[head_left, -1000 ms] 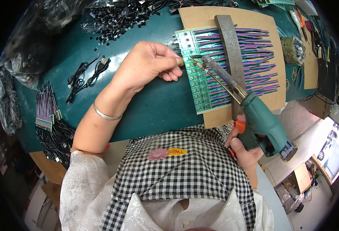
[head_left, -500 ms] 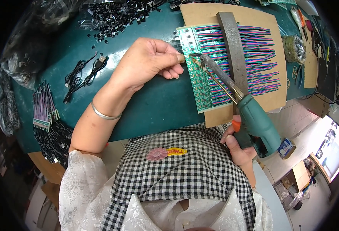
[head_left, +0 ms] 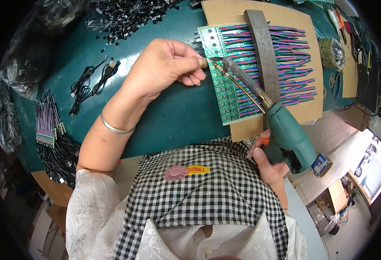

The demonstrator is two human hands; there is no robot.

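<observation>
A soldering gun [head_left: 291,132] with a green body and orange trigger is in my right hand [head_left: 266,162], fingers wrapped round its grip. Its tip, with a thin feed tube alongside, meets the left edge of a panel of small green circuit boards [head_left: 224,93]. Close by that tip, my left hand [head_left: 173,64] pinches thumb and forefinger together at the panel's edge; whatever lies between them is hidden. Small black parts stick out from the panel's upper left edge. Bundles of coloured wires [head_left: 292,58] run rightward from the boards, beneath a dark metal bar [head_left: 263,56].
The panel lies on a brown cardboard sheet [head_left: 305,24]. Loose black connectors [head_left: 130,17] are heaped at the back, with black cables [head_left: 95,84] left of my forearm. Wired boards [head_left: 47,125] lie far left; a roll of clear tape [head_left: 331,54] stands right.
The soldering gun's tip has shifted slightly left and up, closer to my left fingertips. My left hand has barely moved and stays pinched.
</observation>
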